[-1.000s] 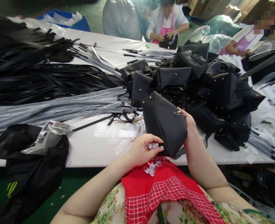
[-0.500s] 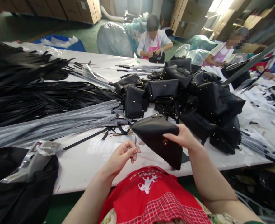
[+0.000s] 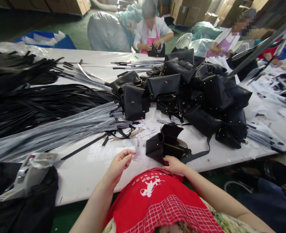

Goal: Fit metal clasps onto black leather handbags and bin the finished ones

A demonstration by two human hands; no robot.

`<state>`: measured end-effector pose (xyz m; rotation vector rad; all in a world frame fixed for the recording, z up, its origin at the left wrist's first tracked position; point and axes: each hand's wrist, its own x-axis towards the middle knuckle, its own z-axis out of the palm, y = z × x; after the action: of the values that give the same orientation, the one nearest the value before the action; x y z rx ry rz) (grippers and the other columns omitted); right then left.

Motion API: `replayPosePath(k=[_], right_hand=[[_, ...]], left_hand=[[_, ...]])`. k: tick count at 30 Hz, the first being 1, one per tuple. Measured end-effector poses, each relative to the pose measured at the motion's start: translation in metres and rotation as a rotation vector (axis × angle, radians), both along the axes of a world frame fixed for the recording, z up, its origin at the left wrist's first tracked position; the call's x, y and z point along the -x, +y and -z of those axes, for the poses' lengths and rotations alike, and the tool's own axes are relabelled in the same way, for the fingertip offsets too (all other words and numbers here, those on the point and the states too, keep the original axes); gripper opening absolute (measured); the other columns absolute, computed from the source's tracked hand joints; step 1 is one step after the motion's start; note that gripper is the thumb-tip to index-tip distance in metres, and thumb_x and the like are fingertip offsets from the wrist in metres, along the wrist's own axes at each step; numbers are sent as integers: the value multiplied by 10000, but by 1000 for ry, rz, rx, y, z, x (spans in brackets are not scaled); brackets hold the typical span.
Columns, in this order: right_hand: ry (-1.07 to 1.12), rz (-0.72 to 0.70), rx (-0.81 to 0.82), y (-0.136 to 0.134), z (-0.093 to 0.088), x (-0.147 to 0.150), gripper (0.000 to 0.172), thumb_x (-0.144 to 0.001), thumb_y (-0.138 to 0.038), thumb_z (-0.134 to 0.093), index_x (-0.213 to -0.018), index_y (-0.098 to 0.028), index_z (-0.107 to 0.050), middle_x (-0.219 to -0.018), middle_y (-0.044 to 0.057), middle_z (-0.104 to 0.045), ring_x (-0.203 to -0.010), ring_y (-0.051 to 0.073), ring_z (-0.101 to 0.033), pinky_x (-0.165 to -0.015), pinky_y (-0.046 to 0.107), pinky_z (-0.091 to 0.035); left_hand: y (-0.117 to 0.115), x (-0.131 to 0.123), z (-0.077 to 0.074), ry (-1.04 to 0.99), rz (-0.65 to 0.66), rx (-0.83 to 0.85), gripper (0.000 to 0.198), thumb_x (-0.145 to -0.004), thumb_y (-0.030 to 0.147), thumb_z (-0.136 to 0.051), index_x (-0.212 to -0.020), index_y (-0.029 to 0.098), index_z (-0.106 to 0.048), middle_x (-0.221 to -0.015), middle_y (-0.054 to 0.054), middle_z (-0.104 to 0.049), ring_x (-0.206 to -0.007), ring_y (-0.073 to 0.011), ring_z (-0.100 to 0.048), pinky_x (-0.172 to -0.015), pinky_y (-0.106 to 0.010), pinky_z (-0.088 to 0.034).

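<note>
A small black handbag (image 3: 166, 144) stands upright and open on the white table (image 3: 89, 168) just in front of me. My right hand (image 3: 173, 164) is closed on its near bottom edge. My left hand (image 3: 120, 163) hovers over the table to the left of the bag, fingers curled and pinched together over small clear scraps; what it holds I cannot make out. A grey strap (image 3: 198, 153) trails from the bag to the right.
A heap of black bags (image 3: 201, 84) fills the table's middle and right. Long black straps (image 3: 36, 100) and grey plastic sleeves (image 3: 53, 131) lie at left. A black sack with a packet (image 3: 24, 174) sits at near left. Two other people work at the far side.
The bag, held up in the air by my right hand before, now stands on the table with its mouth open. My left hand moved off the bag to the left.
</note>
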<state>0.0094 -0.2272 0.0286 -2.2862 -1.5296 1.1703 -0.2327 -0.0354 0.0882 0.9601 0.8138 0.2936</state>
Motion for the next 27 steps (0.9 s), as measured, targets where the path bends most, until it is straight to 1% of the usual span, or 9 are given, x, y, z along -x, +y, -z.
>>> replayPosePath(k=[3,7,9,11,17,20,24,25,27], right_hand=[[304,259,-65,-5,-6,-19,422,-829,-415,-513,-1114,-125,-626,-941,95,-668,-825,196,-627,-742,303,-486],[1006,966,-309,10,-12,-52,556,-872,-561,-375,-1046,-104,-640,-905,106,-656,-866,186,-627,-865,328,-462],[1133,1176,-335,22,-10,-66,620,-871,-620,-337,-1000,-101,-651,-892,110,-657,-862,189,-627,-869,331,-459],[1138,1285,-296,30,-4,-71,661,-874,-650,-307,-981,-96,-653,-885,115,-662,-845,190,-628,-840,325,-464],[1236,1250,-238,17,24,-43,678,-872,-679,-324,-959,-94,-654,-803,104,-662,-743,173,-624,-711,283,-466],[1361,1171,-231,0,27,-27,688,-878,-678,-328,-998,-78,-643,-797,108,-661,-725,166,-625,-680,265,-461],[1437,1163,-201,-18,31,-11,717,-884,-690,-297,-1027,-74,-635,-795,106,-661,-733,166,-629,-678,260,-460],[1443,1161,-193,-22,35,-7,714,-890,-681,-292,-1020,-70,-639,-789,106,-661,-728,164,-628,-678,259,-458],[1449,1149,-193,-32,42,1,689,-907,-650,-298,-1000,-65,-648,-783,104,-661,-720,157,-623,-686,254,-452]], left_hand=[[-2,-1,4,43,41,10,356,-722,398,-638,-957,132,-620,-505,86,-345,-452,-56,-245,-439,-191,-143],[-2,-3,9,103,31,29,352,-697,370,-620,-956,131,-614,-546,76,-395,-449,-48,-264,-443,-183,-150],[-1,-4,10,125,15,29,354,-672,350,-614,-949,131,-611,-587,63,-438,-458,-45,-281,-448,-176,-163],[0,-4,12,132,9,17,325,-663,350,-605,-902,131,-607,-590,57,-446,-471,-49,-304,-458,-171,-186],[1,-13,19,159,130,-127,333,-696,480,-602,-787,160,-583,-489,81,-361,-445,-73,-274,-449,-194,-186],[3,-32,18,196,185,-381,365,-724,526,-592,-667,168,-548,-532,46,-443,-506,-99,-376,-497,-214,-277],[8,-81,10,194,292,-709,455,-856,495,-421,-557,172,-532,-537,10,-499,-576,-138,-487,-590,-252,-363],[9,-96,7,182,325,-768,443,-879,461,-390,-606,169,-581,-567,0,-539,-602,-147,-520,-616,-258,-386],[9,-127,2,163,409,-886,339,-892,374,-399,-916,163,-663,-684,-17,-631,-685,-164,-583,-673,-265,-427]])
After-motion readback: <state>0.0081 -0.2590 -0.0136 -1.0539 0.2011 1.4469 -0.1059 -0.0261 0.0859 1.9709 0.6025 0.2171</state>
